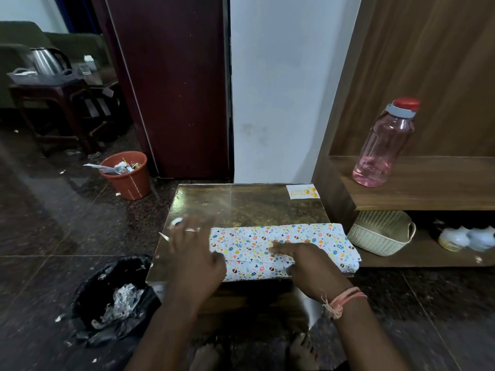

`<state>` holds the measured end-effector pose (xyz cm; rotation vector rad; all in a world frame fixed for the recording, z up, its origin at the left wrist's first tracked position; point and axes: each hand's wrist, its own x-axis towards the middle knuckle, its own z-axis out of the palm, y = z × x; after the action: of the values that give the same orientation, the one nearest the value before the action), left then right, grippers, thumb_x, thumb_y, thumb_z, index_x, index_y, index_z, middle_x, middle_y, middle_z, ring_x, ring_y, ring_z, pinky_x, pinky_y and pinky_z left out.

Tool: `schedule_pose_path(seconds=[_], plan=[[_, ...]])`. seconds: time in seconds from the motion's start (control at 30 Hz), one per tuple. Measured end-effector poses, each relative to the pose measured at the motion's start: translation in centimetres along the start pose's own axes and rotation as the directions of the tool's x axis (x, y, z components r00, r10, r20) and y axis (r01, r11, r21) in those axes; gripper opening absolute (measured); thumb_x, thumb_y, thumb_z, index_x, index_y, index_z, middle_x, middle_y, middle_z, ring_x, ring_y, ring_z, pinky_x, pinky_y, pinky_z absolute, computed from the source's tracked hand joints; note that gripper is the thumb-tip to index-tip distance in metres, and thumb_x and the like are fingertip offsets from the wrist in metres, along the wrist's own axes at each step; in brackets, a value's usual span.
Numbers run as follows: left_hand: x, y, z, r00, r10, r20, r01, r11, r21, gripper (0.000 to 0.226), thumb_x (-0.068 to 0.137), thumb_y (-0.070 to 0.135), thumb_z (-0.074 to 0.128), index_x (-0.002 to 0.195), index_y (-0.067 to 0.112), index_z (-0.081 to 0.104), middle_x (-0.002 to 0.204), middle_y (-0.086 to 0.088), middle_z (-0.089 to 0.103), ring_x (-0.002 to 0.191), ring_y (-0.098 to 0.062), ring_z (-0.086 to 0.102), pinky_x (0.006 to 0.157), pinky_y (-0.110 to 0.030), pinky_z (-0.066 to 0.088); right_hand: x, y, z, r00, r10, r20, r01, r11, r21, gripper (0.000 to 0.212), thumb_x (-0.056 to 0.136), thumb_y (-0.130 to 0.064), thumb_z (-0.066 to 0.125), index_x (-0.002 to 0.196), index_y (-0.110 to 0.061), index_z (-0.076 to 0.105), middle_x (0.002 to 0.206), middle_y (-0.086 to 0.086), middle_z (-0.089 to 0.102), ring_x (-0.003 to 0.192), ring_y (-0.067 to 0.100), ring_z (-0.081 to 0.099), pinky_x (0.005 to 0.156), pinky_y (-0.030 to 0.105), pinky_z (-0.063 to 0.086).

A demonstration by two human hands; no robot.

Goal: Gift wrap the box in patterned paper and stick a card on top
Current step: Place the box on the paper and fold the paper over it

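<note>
Patterned paper [284, 247] is seen wrapped over the box, which lies on the near part of the surface [241, 202], directly under the right hand [302, 259]. The right hand is laid flat on the paper, its fingers [280, 246] straight and pressing down. The left hand [194, 253] is held just left of the parcel with fingers spread wide and nothing gripped, though it is blurred. A tape roll [176, 222] is partly seen beyond the left fingertips. The card [302, 192] lies at the far corner, well beyond the right hand. A pink water bottle [384, 145] stands on a shelf [428, 194] further right.
</note>
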<state>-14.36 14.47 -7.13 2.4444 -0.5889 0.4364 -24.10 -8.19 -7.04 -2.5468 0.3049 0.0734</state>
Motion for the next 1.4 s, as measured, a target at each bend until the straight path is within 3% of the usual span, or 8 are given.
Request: schedule_pose_path(seconds=[0.1, 0.17, 0.33, 0.5, 0.63, 0.8, 1.1, 1.4], plan=[[-0.8, 0.2, 1.1, 0.906, 0.106, 0.410, -0.167, 0.979, 0.115, 0.104, 0.070, 0.083, 0.053, 0.159, 0.038, 0.025, 0.168, 0.007, 0.008, 0.159, -0.026, -0.003, 0.120, -0.047, -0.025, -0.2, 0.2, -0.2, 0.999, 0.032, -0.043, -0.029, 0.997, 0.067, 0.066, 0.078, 0.006, 0.059, 0.125, -0.038, 0.069, 0.140, -0.025, 0.057, 0.139, 0.003, 0.045, 0.124, 0.033, 0.023], [-1.0, 0.0, 2.0, 0.835, 0.102, 0.540, -0.202, 0.971, 0.130, 0.109, 0.073, 0.083, 0.060, 0.161, 0.041, 0.012, 0.165, 0.012, -0.007, 0.158, -0.019, -0.009, 0.121, -0.043, -0.026, -0.4, 0.4, -0.2, 0.997, 0.045, -0.059, -0.038, 0.992, 0.119, 0.061, 0.079, 0.003, 0.062, 0.123, -0.038, 0.070, 0.136, -0.026, 0.060, 0.134, 0.001, 0.049, 0.118, 0.027, 0.033], [-1.4, -0.1, 2.5, 0.923, 0.136, 0.359, -0.144, 0.990, -0.002, 0.075, 0.084, 0.042, 0.079, 0.151, 0.037, 0.046, 0.164, 0.000, 0.035, 0.154, -0.022, 0.026, 0.123, -0.032, -0.001, -0.9, 0.7, 0.1, 0.990, 0.018, -0.142, 0.008, 0.984, 0.179, 0.044, 0.083, -0.011, 0.076, 0.120, -0.034, 0.069, 0.134, -0.018, 0.063, 0.131, 0.005, 0.051, 0.116, 0.029, 0.036], [-1.7, -0.8, 3.3, 0.950, 0.100, 0.296, -0.102, 0.995, -0.006, 0.070, 0.065, 0.039, 0.091, 0.131, 0.035, 0.068, 0.142, -0.001, 0.058, 0.139, -0.032, 0.047, 0.117, -0.045, 0.035, -0.7, 1.0, 0.8, 0.983, -0.147, -0.114, 0.138, 0.987, -0.086, 0.061, 0.085, -0.035, 0.073, 0.142, -0.041, 0.051, 0.161, -0.016, 0.028, 0.153, 0.010, 0.015, 0.123, 0.032, 0.002], [-1.2, -0.4, 2.9, 0.974, -0.032, 0.226, 0.007, 0.994, 0.108, 0.088, 0.064, 0.060, 0.086, 0.143, 0.045, 0.052, 0.164, -0.003, 0.027, 0.156, -0.032, 0.008, 0.123, -0.046, -0.009, 0.2, 0.8, 1.2, 0.982, -0.157, -0.104, 0.145, 0.983, -0.112, 0.060, 0.094, -0.047, 0.063, 0.149, -0.044, 0.039, 0.166, -0.015, 0.017, 0.155, 0.006, 0.004, 0.122, 0.032, -0.009], [-0.1, -0.7, 3.3, 0.962, -0.260, 0.079, 0.253, 0.963, 0.092, 0.107, 0.066, 0.065, 0.084, 0.156, 0.035, 0.034, 0.169, -0.010, 0.011, 0.154, -0.032, 0.004, 0.124, -0.052, 0.010, 1.7, 1.7, 1.2, 0.966, -0.120, -0.228, 0.106, 0.992, -0.074, 0.052, 0.096, -0.052, 0.058, 0.146, -0.041, 0.047, 0.162, -0.013, 0.031, 0.152, 0.005, 0.018, 0.120, 0.028, 0.002], [0.8, 1.3, 6.2, 0.938, -0.346, 0.001, 0.346, 0.938, -0.026, 0.098, 0.075, 0.046, 0.084, 0.156, 0.024, 0.034, 0.162, -0.016, 0.023, 0.143, -0.037, 0.021, 0.113, -0.057, 0.031, 3.9, 2.3, 1.1, 0.930, -0.024, -0.367, 0.008, 0.999, -0.045, 0.060, 0.087, -0.068, 0.055, 0.139, -0.038, 0.055, 0.145, -0.016, 0.050, 0.138, 0.008, 0.041, 0.111, 0.039, 0.023], [2.6, -0.6, 5.6, 0.855, -0.517, 0.045, 0.513, 0.828, -0.228, 0.091, 0.081, 0.042, 0.080, 0.154, 0.021, 0.030, 0.160, -0.017, 0.024, 0.144, -0.039, 0.025, 0.115, -0.058, 0.031, 5.1, 2.0, 0.9, 0.854, -0.059, -0.517, -0.007, 0.992, -0.124, 0.030, 0.095, -0.040, 0.056, 0.120, -0.030, 0.068, 0.113, -0.007, 0.074, 0.109, 0.023, 0.068, 0.091, 0.046, 0.047]])
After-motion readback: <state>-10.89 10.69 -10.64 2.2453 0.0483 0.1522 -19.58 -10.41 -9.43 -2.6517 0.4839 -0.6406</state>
